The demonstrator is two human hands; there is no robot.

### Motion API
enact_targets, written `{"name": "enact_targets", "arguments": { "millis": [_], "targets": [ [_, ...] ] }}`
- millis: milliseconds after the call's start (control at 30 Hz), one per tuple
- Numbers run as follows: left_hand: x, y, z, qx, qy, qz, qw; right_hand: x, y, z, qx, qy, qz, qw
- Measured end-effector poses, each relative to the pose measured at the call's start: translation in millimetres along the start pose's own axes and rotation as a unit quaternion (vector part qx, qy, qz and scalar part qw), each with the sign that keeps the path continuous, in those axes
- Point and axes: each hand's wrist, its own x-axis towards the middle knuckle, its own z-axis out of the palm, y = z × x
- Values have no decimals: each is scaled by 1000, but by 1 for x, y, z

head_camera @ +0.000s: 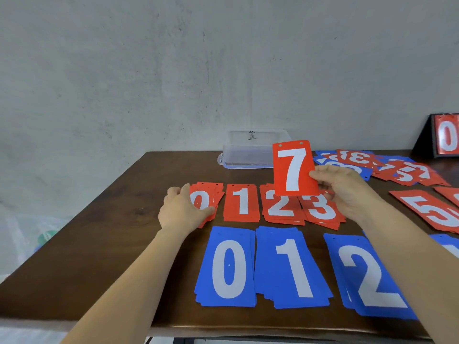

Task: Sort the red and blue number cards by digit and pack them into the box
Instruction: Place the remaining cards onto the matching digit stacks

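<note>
Pinching red 7 card (pixel 294 168) upright with right hand (pixel 347 192), gripping far-left red 0 stack (pixel 211 193) with left hand (pixel 181 207).

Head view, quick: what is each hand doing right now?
Left hand: grips the red 0 stack at its left edge.
Right hand: pinches the red 7 card, held upright.

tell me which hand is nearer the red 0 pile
Left. The left hand grips the red 0 pile by its left edge. The right hand is farther right, beside the red 3 pile, holding up a red 7 card.
</note>
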Motion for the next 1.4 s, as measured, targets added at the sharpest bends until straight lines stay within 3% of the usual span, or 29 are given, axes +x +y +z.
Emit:
{"name": "enact_targets", "arguments": {
  "millis": [233, 567, 900, 1067, 1400],
  "targets": [
    [-7, 6, 5, 0, 27, -3, 1000, -7, 2, -7, 8, 8, -3, 1000],
    [-18, 23, -6, -130, 64, 27, 989, -20, 4, -27, 26, 15, -5, 1000],
    [-59, 104, -2, -264, 41, 155, 951, -41, 14, -67, 36, 33, -18, 999],
    [-79, 148, 17, -297, -7, 177, 938, -47, 25, -105, 46, 50, -14, 998],
    [-111, 251, 47, -300, -28, 210, 930, -34, 47, -205, 75, 68, -10, 995]
  ]
}}
